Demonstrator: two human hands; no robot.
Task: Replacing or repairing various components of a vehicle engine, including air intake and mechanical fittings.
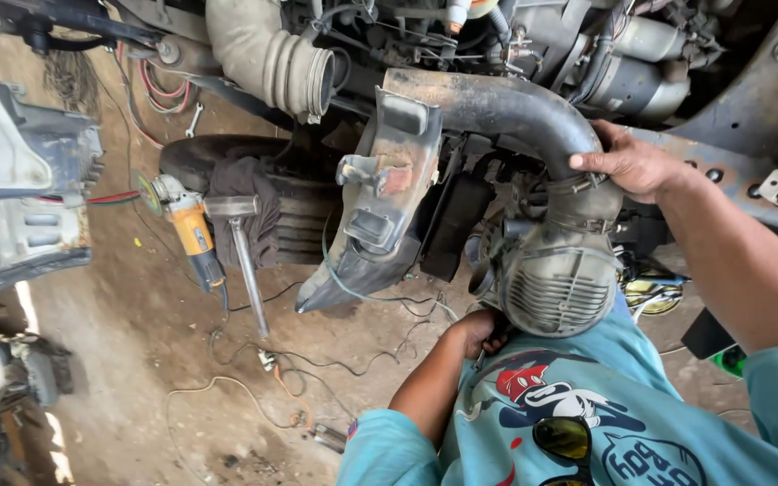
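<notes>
Head view. The right hand (632,164) lies on the bend of a dark curved pipe (506,112), fingers (587,162) spread flat over the top of the pipe, pressing on it rather than wrapped around it. Just below these fingers a metal clamp (587,193) rings the joint where the pipe meets a grey ribbed housing (556,279). The left hand (479,331) reaches up under the housing; its fingers are curled against the underside, and whether they hold anything cannot be told. Left of the pipe hangs a worn grey bracket (384,193). Well to the left of both hands, a yellow angle grinder (189,229) and a hammer (243,247) rest by a tyre (308,211) on the dirt floor (137,360), among loose cables (317,360).
</notes>
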